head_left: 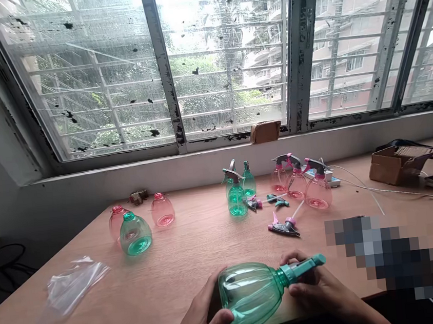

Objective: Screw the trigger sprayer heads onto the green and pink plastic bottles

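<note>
A clear green spray bottle [251, 295] lies on its side in front of me, its neck pointing right. My left hand [203, 313] is wrapped around the bottom end of the bottle. At the neck, my right hand [310, 282] grips the green spray head [304, 267], which sits on the bottle's mouth; some of its fingers are hidden behind the head. Beyond my hands, a loose pink and grey spray head [286, 227] lies on the table. A green loose spray head [278, 201] and another pink one [254, 203] lie farther back.
Headless bottles stand at left: a green one [135, 235] and two pink ones [162, 209]. Toward the wall are green bottles [237, 201] and pink bottles [318, 192] with heads. A plastic bag [73, 288], a cardboard box [397, 166] and a white cable [397, 192] also lie on the table.
</note>
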A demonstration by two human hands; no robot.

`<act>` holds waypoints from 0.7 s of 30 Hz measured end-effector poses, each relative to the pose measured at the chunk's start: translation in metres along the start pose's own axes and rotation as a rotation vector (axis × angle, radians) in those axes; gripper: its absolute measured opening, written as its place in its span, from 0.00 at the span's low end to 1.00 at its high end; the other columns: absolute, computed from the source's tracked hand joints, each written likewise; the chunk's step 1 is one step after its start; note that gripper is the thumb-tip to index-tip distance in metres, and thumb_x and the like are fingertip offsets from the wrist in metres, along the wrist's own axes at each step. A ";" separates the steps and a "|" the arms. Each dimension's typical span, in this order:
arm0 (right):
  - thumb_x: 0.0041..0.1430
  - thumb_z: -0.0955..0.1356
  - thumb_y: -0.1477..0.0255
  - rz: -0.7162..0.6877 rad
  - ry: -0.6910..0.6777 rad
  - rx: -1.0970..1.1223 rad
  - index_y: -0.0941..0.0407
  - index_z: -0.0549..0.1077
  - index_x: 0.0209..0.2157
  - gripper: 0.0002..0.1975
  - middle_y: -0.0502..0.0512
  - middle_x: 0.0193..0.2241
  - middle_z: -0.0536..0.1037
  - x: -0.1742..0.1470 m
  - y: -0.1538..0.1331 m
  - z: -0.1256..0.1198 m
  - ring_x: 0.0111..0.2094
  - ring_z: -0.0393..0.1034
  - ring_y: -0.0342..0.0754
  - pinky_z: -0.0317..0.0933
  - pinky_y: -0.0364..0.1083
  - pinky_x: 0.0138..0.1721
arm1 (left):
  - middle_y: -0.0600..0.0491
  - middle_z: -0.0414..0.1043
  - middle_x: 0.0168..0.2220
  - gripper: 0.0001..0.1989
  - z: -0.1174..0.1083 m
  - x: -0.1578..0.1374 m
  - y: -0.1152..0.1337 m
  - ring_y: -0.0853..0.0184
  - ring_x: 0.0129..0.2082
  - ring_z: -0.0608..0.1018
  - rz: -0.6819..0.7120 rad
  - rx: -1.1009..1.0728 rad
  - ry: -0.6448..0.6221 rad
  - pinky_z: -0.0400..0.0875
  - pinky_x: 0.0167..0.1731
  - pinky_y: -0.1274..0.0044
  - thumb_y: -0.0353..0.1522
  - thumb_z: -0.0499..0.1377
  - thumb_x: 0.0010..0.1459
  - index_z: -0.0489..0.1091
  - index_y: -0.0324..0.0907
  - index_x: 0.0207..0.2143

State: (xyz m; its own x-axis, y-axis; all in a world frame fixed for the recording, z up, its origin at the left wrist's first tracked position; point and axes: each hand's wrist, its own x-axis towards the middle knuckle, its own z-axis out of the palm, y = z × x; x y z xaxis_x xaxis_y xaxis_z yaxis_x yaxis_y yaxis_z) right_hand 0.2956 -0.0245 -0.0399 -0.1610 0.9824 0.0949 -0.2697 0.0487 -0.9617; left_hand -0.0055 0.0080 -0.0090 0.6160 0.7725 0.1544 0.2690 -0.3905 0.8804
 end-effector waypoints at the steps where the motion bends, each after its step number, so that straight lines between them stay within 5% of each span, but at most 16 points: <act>1: 0.45 0.81 0.63 -0.014 -0.030 -0.020 0.52 0.71 0.38 0.23 0.44 0.25 0.72 0.001 0.000 -0.001 0.22 0.60 0.41 0.51 0.40 0.23 | 0.49 0.64 0.66 0.36 0.000 0.001 0.000 0.47 0.66 0.64 0.012 -0.008 -0.011 0.58 0.65 0.62 0.57 0.54 0.62 0.59 0.51 0.66; 7: 0.41 0.81 0.60 0.036 0.069 -0.053 0.53 0.73 0.39 0.26 0.44 0.24 0.72 0.000 0.001 -0.001 0.20 0.59 0.41 0.51 0.41 0.23 | 0.49 0.67 0.63 0.41 0.005 -0.002 0.004 0.48 0.60 0.71 -0.025 -0.090 0.023 0.66 0.61 0.63 0.51 0.68 0.52 0.59 0.55 0.65; 10: 0.39 0.82 0.59 0.069 0.110 -0.062 0.55 0.75 0.40 0.28 0.45 0.22 0.72 -0.001 0.002 -0.001 0.19 0.60 0.42 0.52 0.42 0.22 | 0.49 0.59 0.68 0.42 0.009 -0.005 0.004 0.48 0.66 0.63 0.025 -0.075 0.058 0.59 0.66 0.63 0.44 0.72 0.50 0.60 0.56 0.64; 13: 0.40 0.82 0.60 0.036 0.111 -0.088 0.56 0.76 0.40 0.27 0.45 0.20 0.71 -0.001 0.004 -0.001 0.19 0.61 0.43 0.52 0.43 0.21 | 0.49 0.50 0.72 0.40 0.010 -0.007 0.008 0.47 0.72 0.50 0.073 -0.033 0.040 0.52 0.68 0.60 0.43 0.71 0.53 0.59 0.55 0.65; 17: 0.41 0.82 0.60 0.025 0.118 -0.051 0.55 0.75 0.40 0.26 0.44 0.21 0.71 0.001 0.004 0.001 0.20 0.60 0.41 0.51 0.41 0.22 | 0.48 0.50 0.72 0.45 0.007 -0.006 0.010 0.47 0.70 0.56 0.040 -0.116 -0.009 0.55 0.67 0.59 0.53 0.65 0.55 0.51 0.54 0.69; 21: 0.39 0.82 0.62 0.004 0.089 -0.065 0.54 0.74 0.36 0.24 0.44 0.24 0.72 0.003 0.002 0.003 0.20 0.60 0.40 0.51 0.40 0.21 | 0.48 0.50 0.72 0.36 0.004 -0.004 0.003 0.50 0.70 0.57 -0.036 -0.123 -0.011 0.55 0.67 0.61 0.53 0.55 0.64 0.50 0.53 0.69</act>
State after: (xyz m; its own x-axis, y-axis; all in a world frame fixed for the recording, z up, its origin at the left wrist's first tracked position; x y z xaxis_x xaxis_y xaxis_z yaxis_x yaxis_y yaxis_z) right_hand 0.2914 -0.0224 -0.0405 -0.0765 0.9946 0.0702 -0.2067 0.0531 -0.9770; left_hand -0.0042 0.0021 -0.0083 0.6160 0.7790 0.1172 0.1984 -0.2974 0.9339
